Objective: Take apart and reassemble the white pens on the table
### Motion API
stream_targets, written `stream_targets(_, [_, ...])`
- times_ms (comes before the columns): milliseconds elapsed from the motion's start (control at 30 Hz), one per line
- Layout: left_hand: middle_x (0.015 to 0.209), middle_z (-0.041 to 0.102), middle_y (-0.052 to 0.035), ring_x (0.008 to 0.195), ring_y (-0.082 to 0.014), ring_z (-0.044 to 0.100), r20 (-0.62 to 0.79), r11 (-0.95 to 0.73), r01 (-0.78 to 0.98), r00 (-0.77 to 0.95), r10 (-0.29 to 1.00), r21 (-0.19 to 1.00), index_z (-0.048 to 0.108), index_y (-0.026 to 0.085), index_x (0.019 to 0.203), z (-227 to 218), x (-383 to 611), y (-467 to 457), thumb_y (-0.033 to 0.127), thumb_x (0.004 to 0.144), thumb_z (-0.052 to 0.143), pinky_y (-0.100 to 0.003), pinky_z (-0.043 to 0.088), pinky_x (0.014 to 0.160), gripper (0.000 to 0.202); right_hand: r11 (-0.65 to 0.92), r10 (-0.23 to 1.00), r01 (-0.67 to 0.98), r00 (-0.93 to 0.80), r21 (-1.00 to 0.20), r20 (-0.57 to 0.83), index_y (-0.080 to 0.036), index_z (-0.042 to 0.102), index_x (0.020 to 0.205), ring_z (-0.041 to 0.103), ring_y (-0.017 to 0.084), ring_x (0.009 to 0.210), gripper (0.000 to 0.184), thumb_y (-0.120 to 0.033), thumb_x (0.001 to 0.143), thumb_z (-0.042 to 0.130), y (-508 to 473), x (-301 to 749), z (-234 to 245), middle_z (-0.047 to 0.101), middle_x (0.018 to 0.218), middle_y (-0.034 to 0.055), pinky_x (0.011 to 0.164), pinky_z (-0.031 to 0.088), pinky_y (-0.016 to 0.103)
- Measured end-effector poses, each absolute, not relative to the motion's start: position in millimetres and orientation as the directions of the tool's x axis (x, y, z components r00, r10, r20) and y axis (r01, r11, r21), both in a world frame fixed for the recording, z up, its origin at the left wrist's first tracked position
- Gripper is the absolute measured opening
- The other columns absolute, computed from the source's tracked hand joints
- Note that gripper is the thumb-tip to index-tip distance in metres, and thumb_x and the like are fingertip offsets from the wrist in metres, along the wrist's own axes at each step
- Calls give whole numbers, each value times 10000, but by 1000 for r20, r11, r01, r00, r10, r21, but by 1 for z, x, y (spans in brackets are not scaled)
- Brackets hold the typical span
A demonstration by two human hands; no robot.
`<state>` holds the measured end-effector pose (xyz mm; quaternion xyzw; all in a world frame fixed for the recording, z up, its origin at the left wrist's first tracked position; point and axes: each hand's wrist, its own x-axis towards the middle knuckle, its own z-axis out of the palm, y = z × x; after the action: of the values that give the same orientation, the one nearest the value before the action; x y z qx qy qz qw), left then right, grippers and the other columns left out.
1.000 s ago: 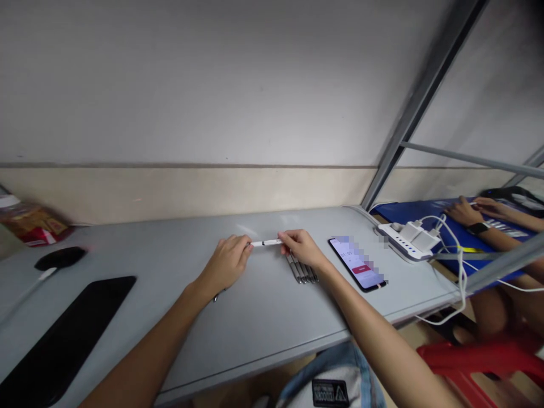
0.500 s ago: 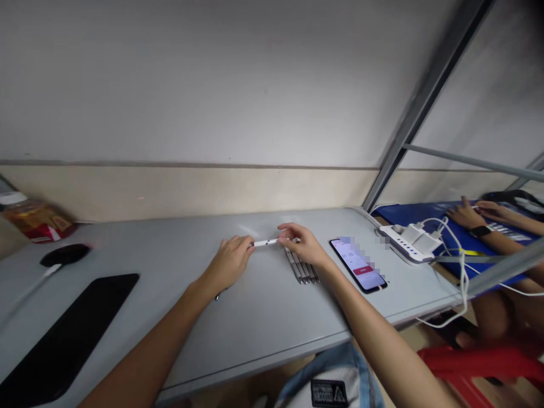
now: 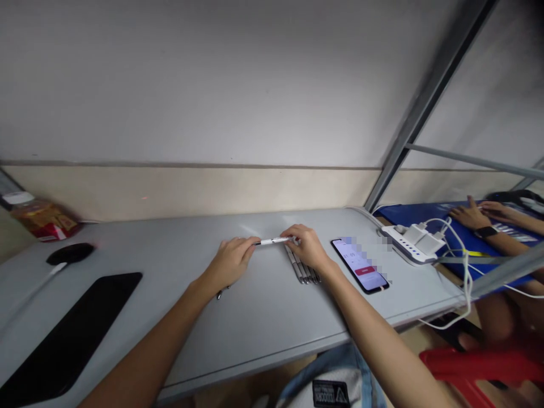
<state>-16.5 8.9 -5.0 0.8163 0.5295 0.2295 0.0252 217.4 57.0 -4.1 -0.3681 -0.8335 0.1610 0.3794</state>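
Note:
Between my two hands, a white pen (image 3: pixel 272 241) with dark marks lies level above the desk. My left hand (image 3: pixel 233 259) pinches its left end, and my right hand (image 3: pixel 305 243) has its fingers closed on the right end. Several grey and white pens (image 3: pixel 302 271) lie side by side on the desk, partly hidden under my right hand and wrist. Small dark pen tips (image 3: pixel 220 294) show beneath my left wrist; the rest of them is hidden.
A lit phone (image 3: pixel 360 265) and a white power strip (image 3: pixel 410 245) with plugs and cables are to the right. At left are a black mat (image 3: pixel 72 337), a black round object (image 3: pixel 70 253) and a bottle (image 3: pixel 45 218). A co-worker's hands (image 3: pixel 471 215) are beyond the bed frame.
My right hand's fingers, more spread before, have closed onto the pen's right end. More of the pen shows between my hands, and its left part now looks dark.

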Motion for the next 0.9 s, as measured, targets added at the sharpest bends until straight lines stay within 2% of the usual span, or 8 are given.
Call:
stream_targets(67, [1113,660,-24,1003,-204,567,344,-435,857,334,877,276,547,290,1199,-6,-19,10,297,977,281,-367,331,881,347,677,733,542,-436,-498,522,-186,694,954,576,193,896,228,-73,804,565,60,220,-7,687,927,65,814,425,313])
stream_targets(167, [1082,672,-28,991,-215,573,333,-399,883,310,891,246,565,282,1170,-7,-22,12,294,972,290,-373,331,866,338,667,734,588,-415,-457,537,-183,697,965,579,197,898,231,-68,819,560,65,226,-10,700,942,63,822,430,315])
stream_targets(400, [1069,669,-37,971,-228,582,349,-349,914,264,899,207,551,273,1117,-9,-25,14,294,971,287,-375,326,833,303,653,733,618,-369,-438,571,-183,709,980,588,214,897,222,-86,827,580,72,232,-12,715,965,63,819,443,329])
stream_targets(667, [1014,651,-37,919,-211,576,334,-386,876,286,898,288,514,231,1058,-7,-14,8,332,981,259,-365,330,826,284,719,695,469,-464,-513,550,-214,706,1016,583,195,890,228,-117,848,586,61,217,-12,715,978,57,823,440,335])
stream_targets(800, [952,634,-48,919,-214,547,337,-413,870,316,887,269,529,209,957,-10,-16,9,341,986,230,-361,336,812,329,718,694,389,-449,-577,562,-221,709,1028,584,192,895,215,-156,859,593,57,213,-10,712,989,62,813,435,337])
stream_targets(900, [954,622,-49,934,-214,530,348,-432,866,336,875,251,536,211,972,-13,-19,11,333,986,234,-360,338,814,326,694,716,334,-414,-638,562,-227,714,1024,584,193,889,198,-203,859,607,57,213,-8,711,995,66,756,440,321])
